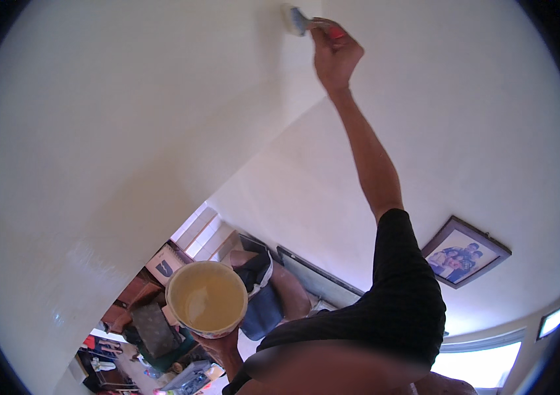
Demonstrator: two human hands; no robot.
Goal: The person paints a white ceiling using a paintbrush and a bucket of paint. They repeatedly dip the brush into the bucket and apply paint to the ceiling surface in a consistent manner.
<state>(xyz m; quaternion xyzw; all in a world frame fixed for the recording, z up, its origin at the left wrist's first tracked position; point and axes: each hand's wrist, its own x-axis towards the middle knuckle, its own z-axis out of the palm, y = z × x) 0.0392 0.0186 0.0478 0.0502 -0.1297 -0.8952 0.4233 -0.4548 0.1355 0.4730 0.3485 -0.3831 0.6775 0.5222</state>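
Observation:
High up near the top, my right hand [336, 60] is closed round the handle of a paintbrush [296, 21]. The brush's pale bristles point left, at or very near the white wall [128, 99]; I cannot tell whether they touch it. Lower down, my left hand [223, 345] supports a round bucket [244, 297] from beneath, its fingers mostly hidden under the base. Cream-yellow paint [202, 299] or a similar liquid shows inside the bucket.
A framed photo [467, 253] hangs on the wall to the right. Below the bucket are a dark blue seat or bin [261, 315], a brown curved piece of furniture [288, 296] and assorted clutter [155, 329]. A bright window [481, 363] lies at the lower right.

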